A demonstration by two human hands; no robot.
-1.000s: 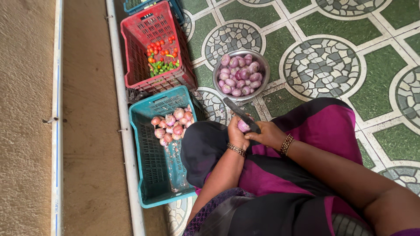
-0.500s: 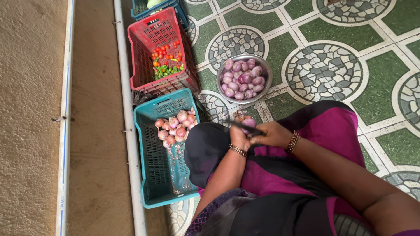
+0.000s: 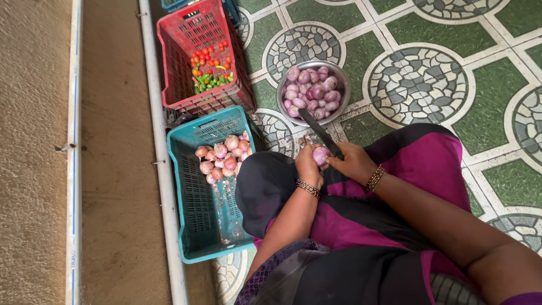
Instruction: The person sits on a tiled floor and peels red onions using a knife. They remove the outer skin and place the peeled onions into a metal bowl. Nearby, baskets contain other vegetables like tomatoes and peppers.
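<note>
My left hand (image 3: pixel 309 165) holds a small purple onion (image 3: pixel 320 155) above my lap. My right hand (image 3: pixel 354 162) grips a dark-bladed knife (image 3: pixel 317 130), its blade set against the onion and pointing up towards a steel bowl (image 3: pixel 341 82) of peeled onions (image 3: pixel 311 94). Both wrists wear bangles. Left of my knee, a teal crate (image 3: pixel 197 206) holds unpeeled onions (image 3: pixel 223 158) with loose skins.
A red crate (image 3: pixel 183 53) with small red and green chillies (image 3: pixel 210 72) stands beyond the teal crate. A white pipe (image 3: pixel 161 169) runs along a brown surface on the left. The floor is green patterned tile (image 3: pixel 418 85). My purple and black clothing fills the lower right.
The knife blade has come back up into plain sight against the onion, and both hands shifted slightly. The camera view moved a little; the crates and bowl stay put.
</note>
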